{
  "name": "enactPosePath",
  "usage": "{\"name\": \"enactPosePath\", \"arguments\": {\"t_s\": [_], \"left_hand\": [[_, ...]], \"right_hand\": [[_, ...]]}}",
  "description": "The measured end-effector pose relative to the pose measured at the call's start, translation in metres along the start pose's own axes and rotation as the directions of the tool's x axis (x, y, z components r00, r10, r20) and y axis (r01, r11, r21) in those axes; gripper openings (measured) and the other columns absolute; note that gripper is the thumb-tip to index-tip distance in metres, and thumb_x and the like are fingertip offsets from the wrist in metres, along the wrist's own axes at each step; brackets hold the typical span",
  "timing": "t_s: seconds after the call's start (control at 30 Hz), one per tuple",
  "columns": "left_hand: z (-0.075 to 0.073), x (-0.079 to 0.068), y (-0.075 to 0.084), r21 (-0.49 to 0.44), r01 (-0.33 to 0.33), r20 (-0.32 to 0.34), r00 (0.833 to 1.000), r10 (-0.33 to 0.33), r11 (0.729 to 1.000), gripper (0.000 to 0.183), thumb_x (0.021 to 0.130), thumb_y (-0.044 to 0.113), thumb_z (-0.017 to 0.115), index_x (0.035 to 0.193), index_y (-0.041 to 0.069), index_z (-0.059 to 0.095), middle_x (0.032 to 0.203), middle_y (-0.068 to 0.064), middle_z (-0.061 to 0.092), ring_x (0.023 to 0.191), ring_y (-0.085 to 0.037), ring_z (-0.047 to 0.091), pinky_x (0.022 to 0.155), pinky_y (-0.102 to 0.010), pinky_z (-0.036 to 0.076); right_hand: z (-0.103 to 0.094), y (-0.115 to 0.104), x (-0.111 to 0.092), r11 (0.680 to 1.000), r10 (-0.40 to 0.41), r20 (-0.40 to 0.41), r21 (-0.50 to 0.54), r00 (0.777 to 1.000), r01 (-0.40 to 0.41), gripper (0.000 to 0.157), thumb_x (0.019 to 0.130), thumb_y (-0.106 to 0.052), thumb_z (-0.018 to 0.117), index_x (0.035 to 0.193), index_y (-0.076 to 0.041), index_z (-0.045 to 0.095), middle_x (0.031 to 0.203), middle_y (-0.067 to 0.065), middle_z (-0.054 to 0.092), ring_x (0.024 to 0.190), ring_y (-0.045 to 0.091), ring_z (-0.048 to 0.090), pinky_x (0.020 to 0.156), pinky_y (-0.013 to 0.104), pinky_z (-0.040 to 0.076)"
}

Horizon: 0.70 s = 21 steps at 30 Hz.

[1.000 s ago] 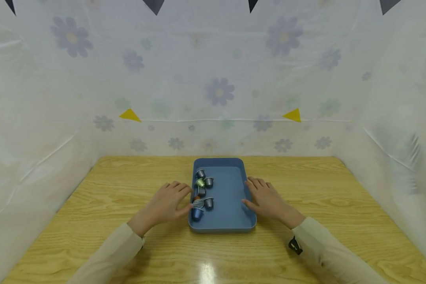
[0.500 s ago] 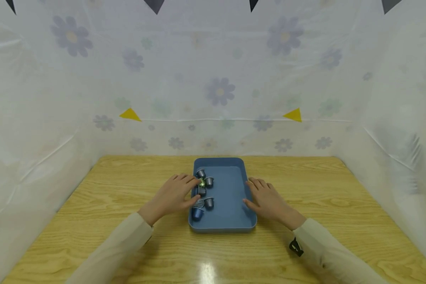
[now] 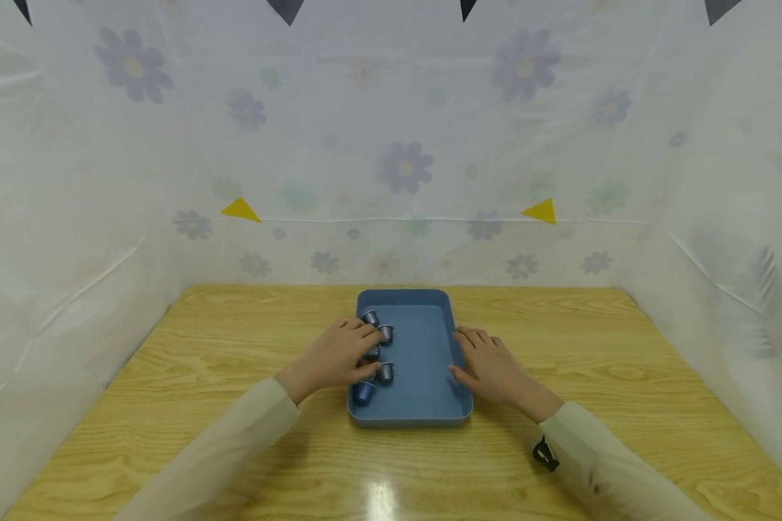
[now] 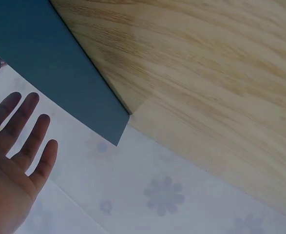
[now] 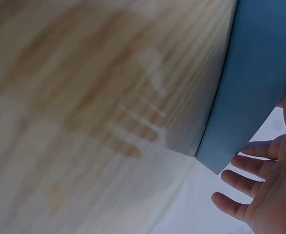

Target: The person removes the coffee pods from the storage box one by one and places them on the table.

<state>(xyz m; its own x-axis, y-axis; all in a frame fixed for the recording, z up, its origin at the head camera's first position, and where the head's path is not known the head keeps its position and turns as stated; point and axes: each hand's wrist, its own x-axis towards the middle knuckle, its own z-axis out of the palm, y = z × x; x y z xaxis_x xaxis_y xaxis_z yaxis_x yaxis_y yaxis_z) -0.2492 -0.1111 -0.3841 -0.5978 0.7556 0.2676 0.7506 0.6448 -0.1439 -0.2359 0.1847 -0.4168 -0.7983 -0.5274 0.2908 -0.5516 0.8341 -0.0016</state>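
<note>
A blue rectangular tray [image 3: 423, 362] lies on the table with several coffee capsules along its left side. My left hand [image 3: 332, 356] reaches over the left rim, fingers spread and fairly straight above the capsules, partly hiding them. Near its thumb are a grey capsule [image 3: 384, 373] and a blue capsule [image 3: 363, 393]; beyond the fingertips are another grey capsule [image 3: 386, 333] and a dark one [image 3: 371, 318]. At the right rim is my right hand [image 3: 490, 367], fingers extended; whether it touches the rim cannot be told. Both wrist views show loosely straight fingers beside the tray's outer wall [image 5: 255, 73].
The tray stands on a wood-grain table [image 3: 234, 318], near its far edge. White flowered sheeting [image 3: 404, 239] encloses the back and sides. Two yellow triangles, including the left one [image 3: 241, 210], are on the back sheet.
My left hand has moved right, from beside the tray's left rim to over the capsules, and now covers the green one. My right hand has hardly moved.
</note>
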Motion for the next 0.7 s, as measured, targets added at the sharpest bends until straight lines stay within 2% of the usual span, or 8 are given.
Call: {"name": "enactPosePath", "arguments": {"t_s": [0.47,0.7], "left_hand": [[0.005,0.01,0.009,0.091,-0.055,0.078,0.996,0.048,0.994,0.043,0.087,0.047,0.055,0.12,0.019,0.057,0.114,0.001,0.061,0.102,-0.018,0.056,0.083,-0.038,0.047],[0.005,0.011,0.011,0.082,-0.051,0.092,0.995,0.043,0.995,0.042,0.087,0.047,0.055,0.119,0.02,0.058,0.114,0.001,0.062,0.1,-0.019,0.056,0.082,-0.038,0.046]], "right_hand": [[-0.001,0.0,-0.001,1.0,0.008,0.008,0.025,1.0,-0.008,0.059,0.088,-0.039,0.056,0.13,0.001,0.045,0.134,0.018,0.045,0.12,0.034,0.044,0.09,0.052,0.041],[-0.001,0.0,-0.001,0.999,0.014,0.013,0.03,1.0,-0.014,0.059,0.088,-0.039,0.057,0.13,0.001,0.045,0.134,0.017,0.044,0.121,0.034,0.043,0.09,0.053,0.041]]}}
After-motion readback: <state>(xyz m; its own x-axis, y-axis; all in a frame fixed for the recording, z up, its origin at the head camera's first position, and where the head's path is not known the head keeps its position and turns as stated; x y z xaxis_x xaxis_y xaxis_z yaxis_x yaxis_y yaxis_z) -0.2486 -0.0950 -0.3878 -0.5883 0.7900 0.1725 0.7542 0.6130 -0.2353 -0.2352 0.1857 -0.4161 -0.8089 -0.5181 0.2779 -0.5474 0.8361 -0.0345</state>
